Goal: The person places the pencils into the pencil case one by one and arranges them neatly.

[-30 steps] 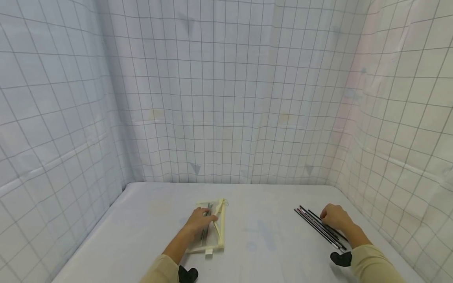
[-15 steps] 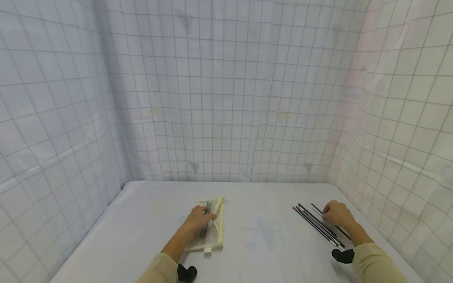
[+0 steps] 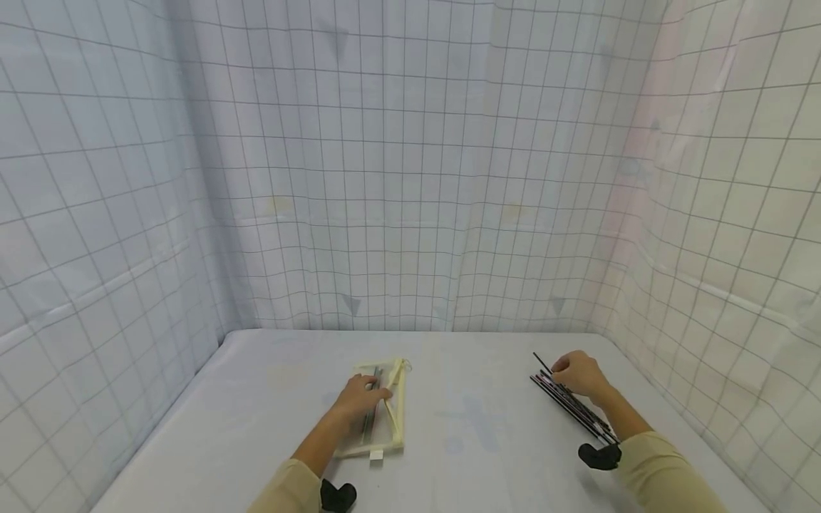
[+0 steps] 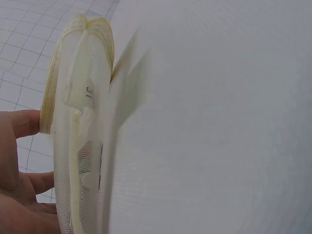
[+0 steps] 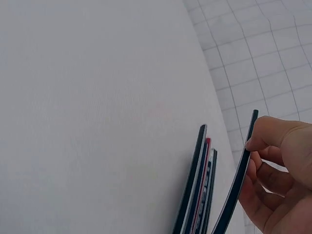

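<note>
Flat on the white-covered bench (image 3: 474,442), a mesh pouch (image 3: 401,417) with pale yellow trim, and at the pouch's near edge a small white tab (image 3: 376,456). Within the pouch, seemingly, a few thin sticks (image 3: 368,427), partly covered. On top of the pouch, the left hand (image 3: 355,401), thumb spread well apart from the fingers and touching the trim; by the look of it, resting on the pouch rather than gripping it.

Well to the right of the pouch, a loose bundle of slim dark rods (image 5: 197,190), with a streak of red among them. Just above those, also right of the pouch, the right hand (image 3: 579,375), thumb and fingertips closed in a pinch on a single dark rod (image 5: 239,175), near its upper end. Lower end out of the wrist view; contact with the bundle hard to tell.

Pinched so near one end, could pivot and sweep its long tail through the bundle, fanning everything out. Could also slip, given so slim a shape. With only light pressure on the pouch, might skid or twist on the smooth cover at any tug.
</note>
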Demonstrator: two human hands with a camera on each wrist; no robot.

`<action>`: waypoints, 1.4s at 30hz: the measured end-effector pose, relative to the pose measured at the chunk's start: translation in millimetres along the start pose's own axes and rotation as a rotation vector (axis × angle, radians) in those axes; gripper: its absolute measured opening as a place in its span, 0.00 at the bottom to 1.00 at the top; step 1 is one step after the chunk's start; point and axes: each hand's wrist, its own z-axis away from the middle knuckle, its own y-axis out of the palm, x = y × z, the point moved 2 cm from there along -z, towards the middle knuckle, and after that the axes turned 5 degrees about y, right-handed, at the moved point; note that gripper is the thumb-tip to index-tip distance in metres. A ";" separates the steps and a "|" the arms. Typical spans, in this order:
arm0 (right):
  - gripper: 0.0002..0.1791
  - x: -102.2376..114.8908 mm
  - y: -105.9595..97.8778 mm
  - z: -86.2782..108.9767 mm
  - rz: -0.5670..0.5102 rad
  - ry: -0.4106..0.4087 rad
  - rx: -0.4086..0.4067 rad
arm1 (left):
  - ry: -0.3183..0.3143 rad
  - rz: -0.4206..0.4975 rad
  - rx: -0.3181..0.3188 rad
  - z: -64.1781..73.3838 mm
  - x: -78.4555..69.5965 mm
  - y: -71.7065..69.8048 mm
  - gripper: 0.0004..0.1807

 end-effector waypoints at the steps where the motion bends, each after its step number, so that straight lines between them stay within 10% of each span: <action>1: 0.14 2.6 3.9 -2.0 -0.031 0.015 0.004 | -0.001 -0.001 -0.001 -0.1 -0.1 -0.2 0.37; 17: 0.17 57.6 52.5 -5.2 -0.467 0.174 0.102 | -0.010 0.011 -0.004 -0.3 -1.7 1.5 0.38; 42: 0.11 157.2 158.7 -2.9 -0.654 0.254 0.169 | -0.019 -0.002 -0.013 1.6 -4.9 2.1 0.37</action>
